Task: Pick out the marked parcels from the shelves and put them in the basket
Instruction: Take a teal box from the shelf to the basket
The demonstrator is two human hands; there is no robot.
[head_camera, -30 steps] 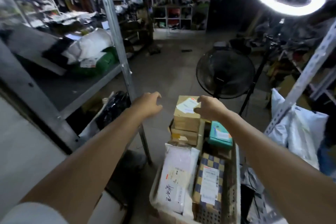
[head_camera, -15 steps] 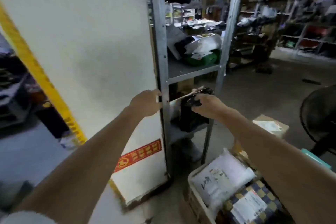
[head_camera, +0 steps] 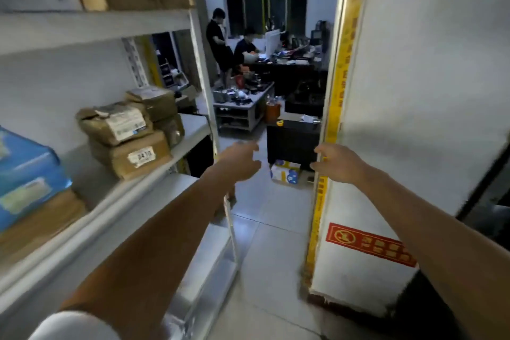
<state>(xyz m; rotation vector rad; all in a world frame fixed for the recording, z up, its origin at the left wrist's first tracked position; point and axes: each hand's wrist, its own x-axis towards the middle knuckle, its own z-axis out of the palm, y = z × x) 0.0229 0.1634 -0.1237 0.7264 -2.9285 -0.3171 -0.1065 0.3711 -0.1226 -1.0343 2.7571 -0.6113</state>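
View swung to another shelf (head_camera: 143, 182) of brown parcels (head_camera: 124, 132) (basket out of sight); left hand (head_camera: 240, 161), right hand (head_camera: 338, 164) loose, empty

White label (head_camera: 141, 156) reading 04 10 on brown parcel (head_camera: 116, 159), red sign (head_camera: 371, 248) on white panel (head_camera: 414, 91), prohibition symbol, characters too blurred

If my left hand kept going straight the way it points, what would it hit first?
Probably the black cabinet in the aisle ahead: the left hand points toward it with nothing visibly between. Depth is unclear, so this is a guess.
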